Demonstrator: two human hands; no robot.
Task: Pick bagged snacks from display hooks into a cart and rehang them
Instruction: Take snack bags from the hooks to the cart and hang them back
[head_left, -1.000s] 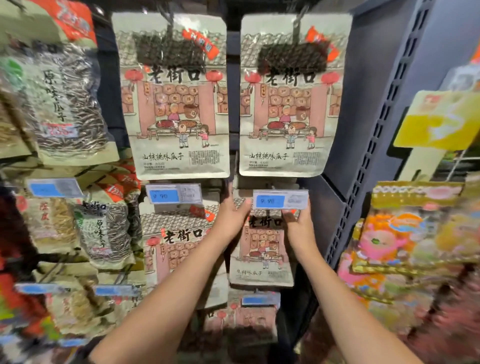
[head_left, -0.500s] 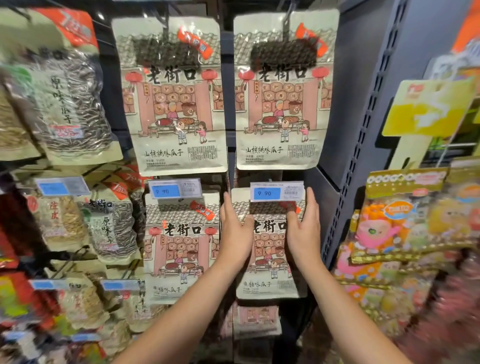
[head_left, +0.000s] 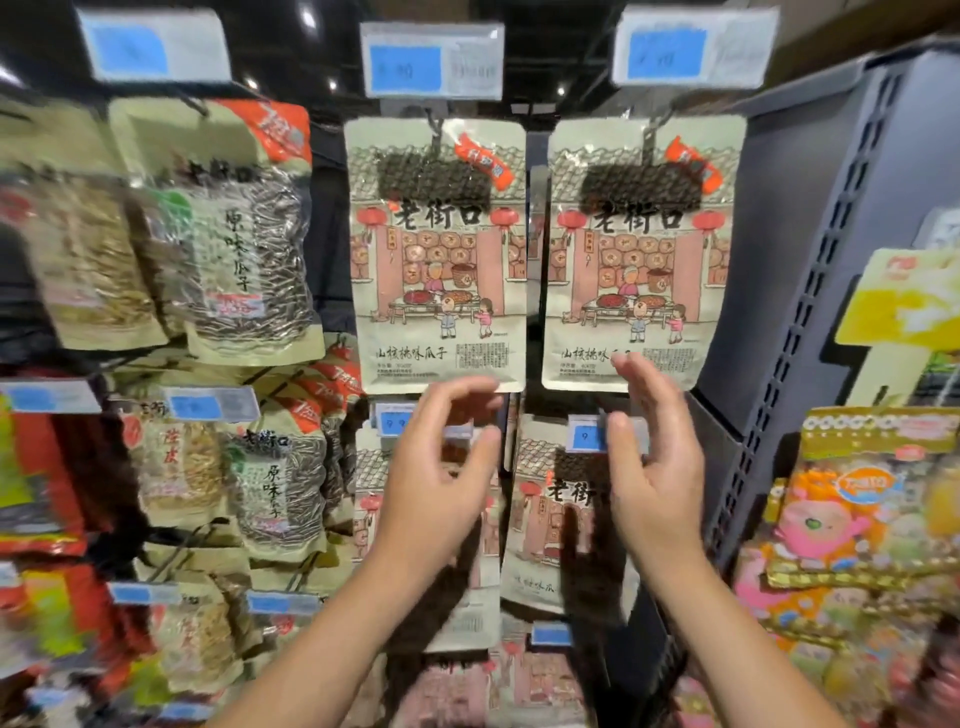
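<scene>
1. Head view shows both hands raised in front of the hook display, neither one holding anything.
2. Left hand (head_left: 431, 483) has its fingers loosely curled and spread, thumb apart from the rest, so its grip is unclosed; it hangs just under the bottom edge of the left bag (head_left: 436, 254).
3. Right hand (head_left: 652, 467) is held edge-on with fingers nearly straight and together, thumb apart; its fingertips (head_left: 631, 369) overlap the bottom edge of the right bag (head_left: 641, 254), though I cannot tell whether they touch it.
4. Both bags hang upright from hooks (head_left: 655, 127), long axis vertical, side by side and nearly touching, straight above the hands.
5. Key relation: the right bag lies up and slightly ahead of the right hand, which is the nearer one; the left hand sits across the gap, closer to the left bag.
6. A lower bag (head_left: 550, 514) hangs between and behind the two hands, under a price tag (head_left: 587, 439) that the right thumb partly covers.
7. My judgement: the next reach goes upward along the bag's length, and the bag must then slide forward off its hook, not down.
8. No cart shows here.
</scene>
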